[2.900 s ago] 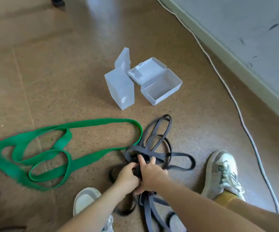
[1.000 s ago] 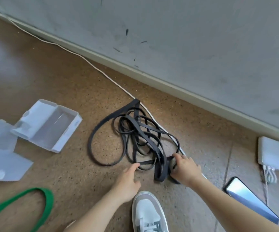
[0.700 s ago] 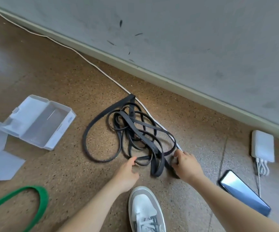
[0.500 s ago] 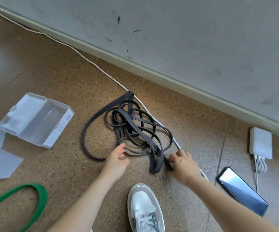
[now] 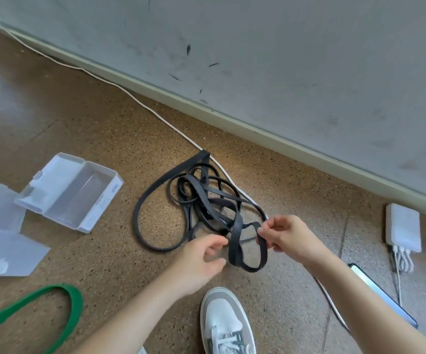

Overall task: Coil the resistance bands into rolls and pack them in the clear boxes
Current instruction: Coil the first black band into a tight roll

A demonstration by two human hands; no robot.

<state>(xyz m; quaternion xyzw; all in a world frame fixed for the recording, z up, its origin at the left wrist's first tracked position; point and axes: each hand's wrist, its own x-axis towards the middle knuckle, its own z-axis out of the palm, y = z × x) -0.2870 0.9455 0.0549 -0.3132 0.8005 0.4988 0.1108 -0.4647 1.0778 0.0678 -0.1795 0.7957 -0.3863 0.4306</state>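
Right hand (image 5: 284,237) pinches black band (image 5: 234,241) loop; left hand (image 5: 199,256) empty, just beside. Untangle beyond the pinch before rolling.

Indoor room, home or office unclear: speckled brown floor (image 5: 92,118), scuffed grey wall (image 5: 283,47), skirting board (image 5: 258,130), white cable (image 5: 140,100), power bank (image 5: 402,227), phone (image 5: 383,295) on the floor.
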